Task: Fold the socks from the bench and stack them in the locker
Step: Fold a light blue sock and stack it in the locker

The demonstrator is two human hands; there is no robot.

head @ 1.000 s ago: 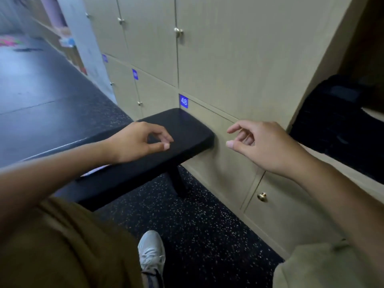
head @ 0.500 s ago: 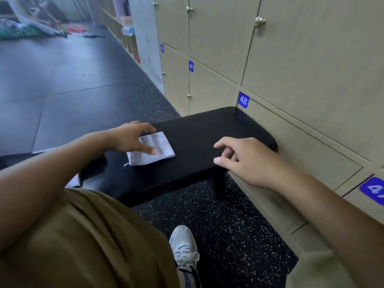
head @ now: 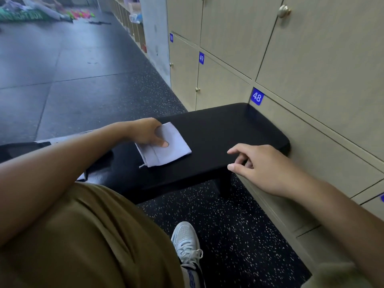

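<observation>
A folded pale grey sock (head: 173, 149) lies flat on the black bench (head: 228, 129), near its middle. My left hand (head: 145, 132) holds the sock at its left edge, with the thumb pressed on top and the fingers curled at the far corner. My right hand (head: 264, 165) hovers over the bench's near right edge with loosely curled fingers and holds nothing. The locker doors (head: 311, 59) numbered 48, 49 and 50 along the wall are all closed.
White fabric (head: 60, 139) and a dark item (head: 20, 146) lie on the bench's left part, mostly hidden by my left arm. My white shoe (head: 187, 240) stands on the speckled floor below. The bench's right end touches the lockers.
The view has turned left, away from an open locker with a black bag. My left hand came down onto the sock and now holds it; my right hand moved over the bench edge.
</observation>
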